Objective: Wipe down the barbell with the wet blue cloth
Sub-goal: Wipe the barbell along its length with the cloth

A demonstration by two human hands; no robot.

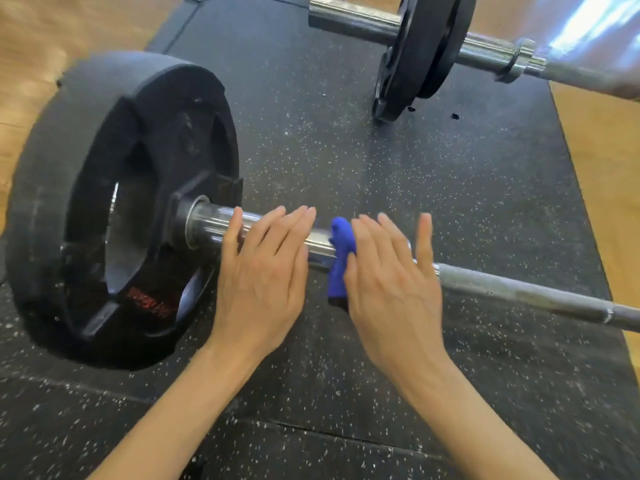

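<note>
**On the gym mat: both hands flat over the barbell, cloth draped on the sleeve**

Head view: near barbell (519,292) lies across the speckled rubber mat (450,168), a big black plate (114,209) on its end at the picture's left. Blue cloth (341,258) hangs over the chrome sleeve, between the hands. Left hand (263,271) has fingers straight, laid flat over the sleeve just beside the plate, gripping nothing. Right hand (391,282) also has fingers straight and apart, palm over the bar, its edge touching the cloth; whether it pins cloth underneath cannot be told. Frame is motion-blurred.

Judgement: wiping step is under way or being set up. To do it well, wrap the cloth fully round the metal, squeeze, then slide along the shaft while twisting, steadying the sleeve so it does not spin.

Containers: none visible. Second barbell (485,53) with its plate sits at the far side.
</note>
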